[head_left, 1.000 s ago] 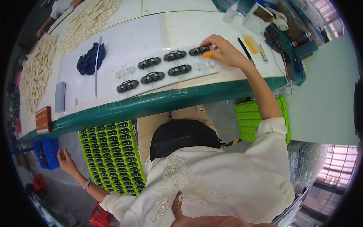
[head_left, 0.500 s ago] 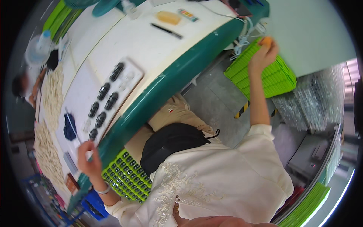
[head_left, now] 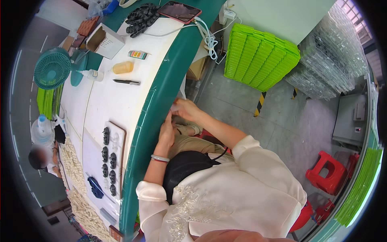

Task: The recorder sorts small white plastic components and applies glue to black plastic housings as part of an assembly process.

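Note:
My right hand [head_left: 187, 110] and my left hand [head_left: 167, 132] meet beside the green table edge [head_left: 150, 109], above my lap. The fingers of both are closed around a small pale, whitish thing [head_left: 174, 107], mostly hidden by them; its kind cannot be made out. On the table to the left lies a white board [head_left: 117, 137] bearing several black, glossy toothed parts [head_left: 113, 160] in two rows, with pale ones among them. A dark blue cloth-like bundle [head_left: 95, 188] rests beyond the board.
Farther up the table are a knife [head_left: 126, 82], an amber block [head_left: 123, 67], a squeeze bottle [head_left: 92, 74], an open carton [head_left: 105, 41], a phone [head_left: 179, 11] and cables. Stacked green trays [head_left: 260, 56] and a red stool [head_left: 327, 173] stand right. Another person [head_left: 50, 161] sits far left.
My right hand has come back from the green trays, where it held something orange. My left hand has left the board's near end and joined it. The view has turned.

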Demonstrator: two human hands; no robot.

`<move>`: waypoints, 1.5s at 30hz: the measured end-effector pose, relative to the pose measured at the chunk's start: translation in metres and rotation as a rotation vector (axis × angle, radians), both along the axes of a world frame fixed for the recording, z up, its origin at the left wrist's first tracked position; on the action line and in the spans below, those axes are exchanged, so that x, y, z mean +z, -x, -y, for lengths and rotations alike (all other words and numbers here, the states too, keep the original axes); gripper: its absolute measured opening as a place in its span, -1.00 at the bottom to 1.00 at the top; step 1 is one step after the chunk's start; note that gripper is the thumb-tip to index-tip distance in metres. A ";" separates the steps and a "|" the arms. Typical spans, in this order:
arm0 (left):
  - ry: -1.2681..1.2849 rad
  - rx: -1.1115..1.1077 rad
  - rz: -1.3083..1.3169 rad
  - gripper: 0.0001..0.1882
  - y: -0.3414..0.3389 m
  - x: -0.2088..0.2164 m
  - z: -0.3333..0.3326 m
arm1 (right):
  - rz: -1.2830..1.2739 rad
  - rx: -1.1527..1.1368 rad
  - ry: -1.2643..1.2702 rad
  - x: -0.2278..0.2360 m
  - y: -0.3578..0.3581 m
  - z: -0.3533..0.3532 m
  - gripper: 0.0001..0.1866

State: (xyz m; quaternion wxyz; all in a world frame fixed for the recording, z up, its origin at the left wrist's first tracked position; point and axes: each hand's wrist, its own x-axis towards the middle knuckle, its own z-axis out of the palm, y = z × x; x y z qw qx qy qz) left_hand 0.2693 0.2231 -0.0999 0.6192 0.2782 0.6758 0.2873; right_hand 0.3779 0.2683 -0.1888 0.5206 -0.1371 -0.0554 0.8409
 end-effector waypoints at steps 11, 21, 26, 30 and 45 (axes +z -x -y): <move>-0.162 0.030 0.094 -0.66 0.006 -0.055 -0.034 | 0.829 0.402 -0.379 -0.005 -0.089 0.030 -0.25; -0.476 -0.603 -0.817 -0.43 0.056 -0.143 -0.028 | 1.602 -0.493 -0.725 0.031 -0.029 -0.058 -0.38; -0.161 -0.359 -0.312 -0.17 -0.001 -0.039 -0.009 | 1.555 -0.518 -0.742 0.015 -0.049 -0.111 -0.70; -0.104 -0.311 -0.265 -0.16 0.014 -0.049 -0.003 | 1.842 -0.419 -0.806 0.020 -0.039 -0.124 -0.75; -0.302 -0.450 -0.880 0.10 -0.055 -0.025 -0.054 | 1.192 -0.828 -0.227 0.034 -0.111 -0.155 -0.55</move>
